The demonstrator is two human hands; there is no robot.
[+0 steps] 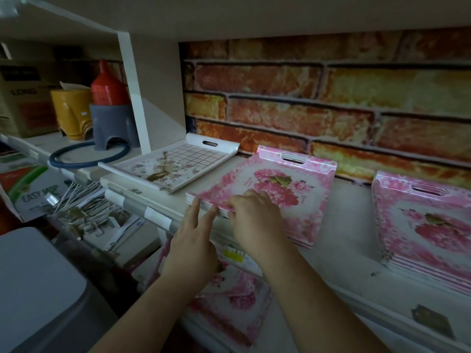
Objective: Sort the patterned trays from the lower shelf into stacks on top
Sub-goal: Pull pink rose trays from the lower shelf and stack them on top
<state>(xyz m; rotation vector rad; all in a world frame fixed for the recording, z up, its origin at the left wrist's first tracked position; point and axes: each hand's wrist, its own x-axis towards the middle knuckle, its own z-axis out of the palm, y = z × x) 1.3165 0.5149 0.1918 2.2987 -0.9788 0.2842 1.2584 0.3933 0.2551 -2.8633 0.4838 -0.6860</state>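
While the left hand (pixel 193 240) spreads its fingers, the right hand (pixel 251 215) pinches the pink tray stack (pixel 275 189) edge.

A bare strip of shelf (pixel 349 225) lies open between the middle pink tray stack (pixel 293 207) and the right pink tray stack (pixel 428 225); the brick-pattern wall (pixel 331 98) closes the back.

Both forearms bare, no sleeves or jewellery.
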